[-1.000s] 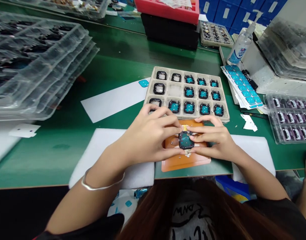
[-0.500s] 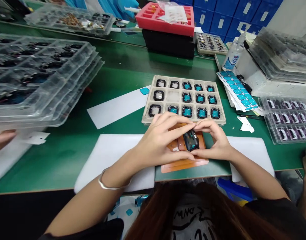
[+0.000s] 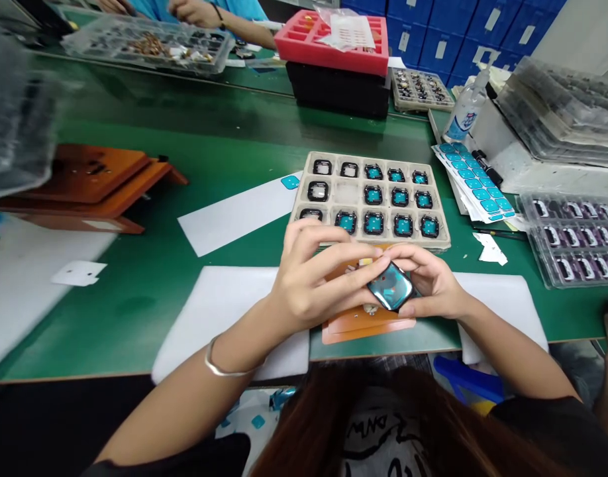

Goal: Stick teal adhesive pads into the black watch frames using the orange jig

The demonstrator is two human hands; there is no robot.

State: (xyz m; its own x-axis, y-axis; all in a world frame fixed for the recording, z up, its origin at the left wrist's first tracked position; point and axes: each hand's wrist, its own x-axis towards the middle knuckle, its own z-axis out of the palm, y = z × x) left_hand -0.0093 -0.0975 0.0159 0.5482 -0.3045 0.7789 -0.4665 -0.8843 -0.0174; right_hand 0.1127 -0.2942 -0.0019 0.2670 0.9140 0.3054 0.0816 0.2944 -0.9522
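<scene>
A black watch case (image 3: 392,287) with a shiny glass-like face turned up is held between both hands. The fingers of my left hand (image 3: 316,275) press its upper left edge, while my right hand (image 3: 433,281) grips its right side. Beneath them lies an orange fixture (image 3: 368,328), partly hidden by the hands. Just behind is a beige tray (image 3: 440,242) of black watch frames, many with teal inserts and some with pale ones; one compartment in its middle row holds no frame.
White foam pads (image 3: 224,291) flank the fixture. A white strip (image 3: 239,209) with one teal sticker, teal sticker sheets (image 3: 475,182), a bottle (image 3: 465,109), a purple-part tray (image 3: 577,238) and orange fixtures (image 3: 95,179) surround. A person's hands (image 3: 197,12) show at the back.
The watch case has been turned so its shiny face shows. At the left, the stacked clear trays have moved away leftward, uncovering orange fixtures. A person's hands have appeared at the back.
</scene>
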